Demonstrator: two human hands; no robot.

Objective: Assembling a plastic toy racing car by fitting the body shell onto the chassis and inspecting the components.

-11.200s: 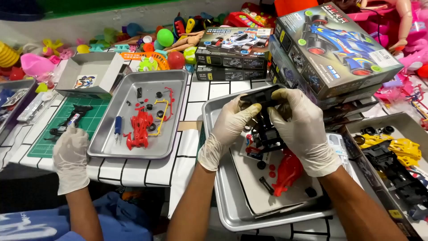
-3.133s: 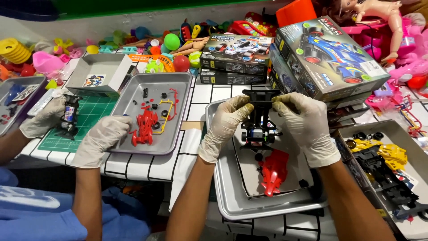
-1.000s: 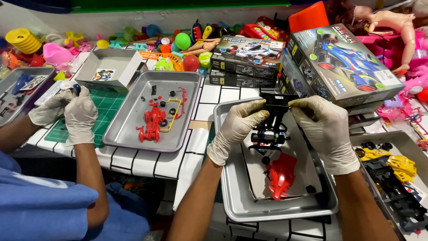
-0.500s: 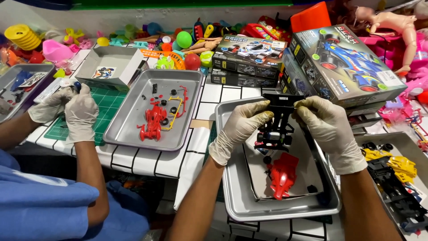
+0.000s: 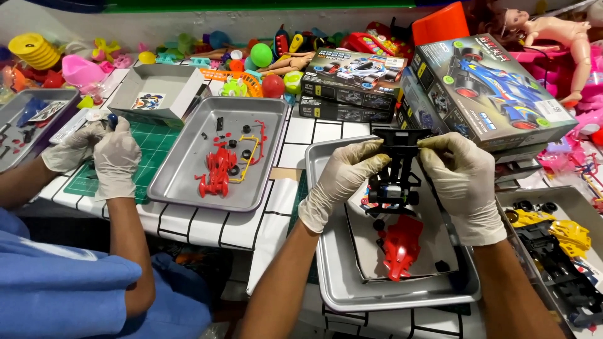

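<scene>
Table [image 5: 295,135]: white tiles with dark lines, as I see it from the head camera; it carries everything listed below.
Toy heap [image 5: 251,53]: mixed coloured plastic toys along the far edge.
Large box [image 5: 496,94]: car-kit box with a blue racer printed on top, at far right, tilted on other boxes.
Near tray [image 5: 333,276]: grey metal, directly under my two hands.
Middle tray [image 5: 188,169]: grey metal, left of the near tray, holding a red car frame [image 5: 217,172] and small loose parts.
Right tray [image 5: 568,201]: only partly in view, holding yellow and black parts.
Green mat [image 5: 147,150]: under the co-worker's gloved hands [image 5: 103,154], well apart from mine.
Card sheet [image 5: 427,251]: lies flat in the near tray.
Left hand [image 5: 342,179]: white glove, fingers closed on the left side of the black chassis.
Right hand [image 5: 461,179]: white glove, fingers pinched on the upper right edge of the same chassis.
Black chassis [image 5: 396,172]: held upright between both hands, above the near tray.
Red car body [image 5: 402,248]: lies on the card sheet, just below the chassis.
</scene>
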